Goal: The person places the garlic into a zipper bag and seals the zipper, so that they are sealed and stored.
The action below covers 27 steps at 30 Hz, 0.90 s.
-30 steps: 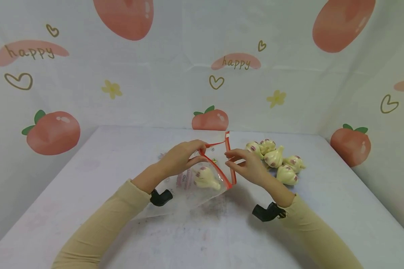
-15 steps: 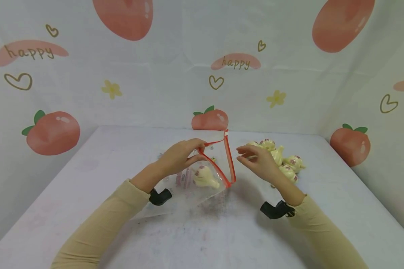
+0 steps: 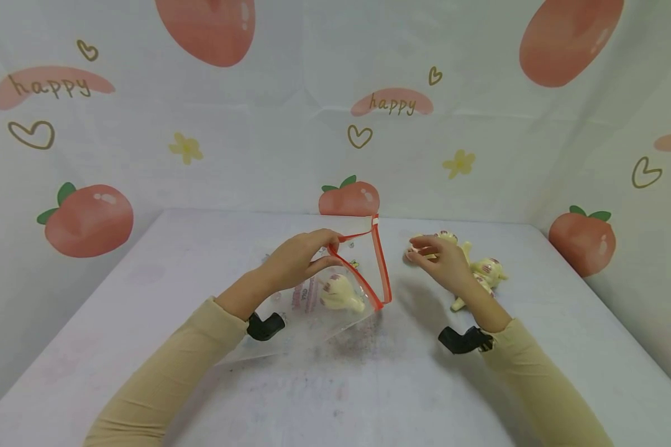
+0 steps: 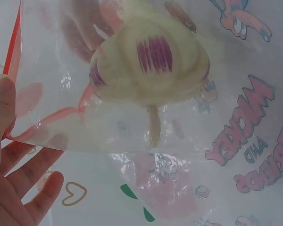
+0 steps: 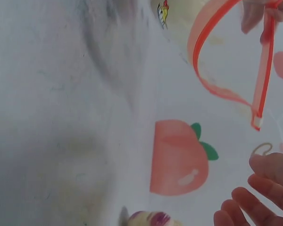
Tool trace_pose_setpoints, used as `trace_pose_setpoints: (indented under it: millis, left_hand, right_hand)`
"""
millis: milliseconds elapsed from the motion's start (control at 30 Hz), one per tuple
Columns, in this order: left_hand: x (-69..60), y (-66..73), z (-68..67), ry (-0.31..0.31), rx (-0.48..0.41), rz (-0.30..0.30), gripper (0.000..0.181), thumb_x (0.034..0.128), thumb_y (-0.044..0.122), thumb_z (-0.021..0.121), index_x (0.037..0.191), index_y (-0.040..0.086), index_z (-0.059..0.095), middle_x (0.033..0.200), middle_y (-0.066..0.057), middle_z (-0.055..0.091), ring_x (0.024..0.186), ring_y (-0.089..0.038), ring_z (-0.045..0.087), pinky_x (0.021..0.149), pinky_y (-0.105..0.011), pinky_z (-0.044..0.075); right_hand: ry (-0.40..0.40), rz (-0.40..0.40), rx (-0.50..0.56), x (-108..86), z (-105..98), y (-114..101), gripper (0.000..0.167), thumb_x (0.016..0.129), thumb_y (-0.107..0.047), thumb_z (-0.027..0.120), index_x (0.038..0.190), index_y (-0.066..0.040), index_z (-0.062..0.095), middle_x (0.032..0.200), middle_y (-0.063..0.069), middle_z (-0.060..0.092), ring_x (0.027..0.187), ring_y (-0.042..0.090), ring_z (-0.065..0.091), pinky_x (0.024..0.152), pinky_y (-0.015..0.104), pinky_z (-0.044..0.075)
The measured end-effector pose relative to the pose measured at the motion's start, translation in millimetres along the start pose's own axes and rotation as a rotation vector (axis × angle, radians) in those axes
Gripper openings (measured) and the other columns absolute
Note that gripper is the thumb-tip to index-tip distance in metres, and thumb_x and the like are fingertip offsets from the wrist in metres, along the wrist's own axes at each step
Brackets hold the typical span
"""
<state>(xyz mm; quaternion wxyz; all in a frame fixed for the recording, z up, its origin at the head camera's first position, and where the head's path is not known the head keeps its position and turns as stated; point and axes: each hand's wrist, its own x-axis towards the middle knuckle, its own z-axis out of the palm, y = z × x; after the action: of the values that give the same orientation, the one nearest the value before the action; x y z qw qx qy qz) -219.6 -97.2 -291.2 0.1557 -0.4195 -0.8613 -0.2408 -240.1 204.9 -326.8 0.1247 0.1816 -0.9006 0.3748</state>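
Note:
My left hand (image 3: 293,261) pinches the red rim of a clear zip bag (image 3: 382,264) between thumb and fingers, and the bag's mouth gapes toward the right. Inside lies one garlic bulb (image 3: 341,293); in the left wrist view this cream bulb (image 4: 155,61) shows purple patches through the printed plastic. My right hand (image 3: 447,264) is over the near-left side of a group of garlic bulbs (image 3: 488,269) and partly hides them. In the right wrist view its fingers (image 5: 247,200) are loosely bent with nothing between them, and a bulb (image 5: 151,218) shows at the bottom edge.
A white-covered table (image 3: 212,385) spreads below both hands. Behind it hangs a white cloth (image 3: 257,155) printed with tomatoes, hearts and flowers. Black camera mounts (image 3: 266,326) sit at both wrists.
My right hand has left the bag's red rim and moved right to the garlic bulbs. The left hand keeps its grip on the bag, nearly still.

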Motion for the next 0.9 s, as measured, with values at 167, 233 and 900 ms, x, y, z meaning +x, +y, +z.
trace_pose_setpoints:
  millis: [167, 233, 900]
  left_hand:
    - [0.3, -0.7, 0.6, -0.007, -0.004, -0.012, 0.024, 0.0862, 0.019, 0.066, 0.100, 0.006, 0.053, 0.099, -0.005, 0.064, 0.090, -0.022, 0.063, 0.077, -0.032, 0.049]
    - [0.2, -0.6, 0.6, -0.009, -0.005, -0.015, 0.024, 0.0864, 0.020, 0.066, 0.100, 0.006, 0.053, 0.099, -0.005, 0.064, 0.091, -0.022, 0.063, 0.078, -0.032, 0.049]
    - [-0.7, 1.4, -0.2, -0.011, 0.002, -0.017, 0.026, 0.0861, 0.019, 0.066, 0.102, 0.004, 0.054, 0.101, -0.006, 0.064, 0.093, -0.019, 0.062, 0.080, -0.034, 0.050]
  right_hand:
    - [0.000, 0.067, -0.012, 2.9, -3, 6, 0.034, 0.088, -0.011, 0.064, 0.117, 0.005, 0.059, 0.115, 0.026, 0.061, 0.099, 0.040, 0.063, 0.081, 0.049, 0.053]
    - [0.003, 0.096, -0.019, 4.0, -4, 9, 0.034, 0.089, -0.012, 0.063, 0.119, 0.005, 0.057, 0.117, 0.026, 0.060, 0.101, 0.041, 0.062, 0.083, 0.049, 0.052]
    - [0.029, 0.184, -0.040, 17.4, 0, 29, 0.045, 0.088, -0.012, 0.064, 0.126, 0.008, 0.049, 0.126, 0.030, 0.053, 0.113, 0.045, 0.053, 0.095, 0.052, 0.043]
